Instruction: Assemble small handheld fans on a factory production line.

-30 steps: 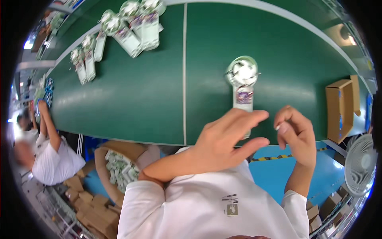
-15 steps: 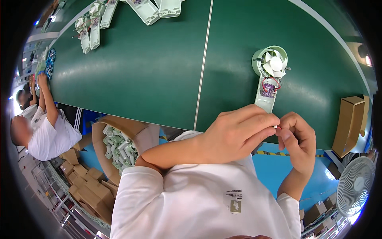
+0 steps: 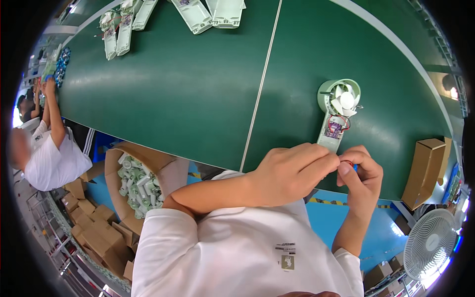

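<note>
An opened pale green handheld fan (image 3: 329, 142) lies on the green table, its white blades (image 3: 346, 101) at the far end and a purple circuit board (image 3: 334, 129) with red and black wires in its handle. The handle's near end meets my left hand (image 3: 296, 173), whose fingers are closed in a pinch; what they grip is hidden. Touching those fingertips, my right hand (image 3: 363, 173) is closed on a short red wire (image 3: 349, 163). A small blue piece (image 3: 355, 168) shows beside the wire, between the right fingers.
More pale green fan shells (image 3: 190, 15) lie at the table's far left. Below the edge stands a carton (image 3: 113, 171) full of green and white parts. A cardboard box (image 3: 424, 171) is on the right, above a white floor fan (image 3: 430, 242). A co-worker (image 3: 54, 161) works at left.
My hands have come closer together at the fingertips. The white connector seen between them is now hidden, and a blue piece shows in my right fingers. The whole view has shifted slightly.
</note>
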`<action>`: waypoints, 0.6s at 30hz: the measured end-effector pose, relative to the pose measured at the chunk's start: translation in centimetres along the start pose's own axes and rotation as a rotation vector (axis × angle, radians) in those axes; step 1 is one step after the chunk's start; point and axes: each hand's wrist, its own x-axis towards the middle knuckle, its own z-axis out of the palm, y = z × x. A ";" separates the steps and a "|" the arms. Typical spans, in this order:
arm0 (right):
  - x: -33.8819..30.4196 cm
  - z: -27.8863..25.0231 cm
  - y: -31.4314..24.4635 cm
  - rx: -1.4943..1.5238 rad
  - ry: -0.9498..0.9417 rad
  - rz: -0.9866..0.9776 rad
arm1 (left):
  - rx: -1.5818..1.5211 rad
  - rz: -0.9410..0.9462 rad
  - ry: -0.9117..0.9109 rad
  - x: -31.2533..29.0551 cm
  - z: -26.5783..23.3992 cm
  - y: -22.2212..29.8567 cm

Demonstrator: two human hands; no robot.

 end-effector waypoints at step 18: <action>4.2 -1.6 2.8 -0.940 0.141 -0.878 | 0.345 0.129 -0.143 -1.5 1.6 -0.9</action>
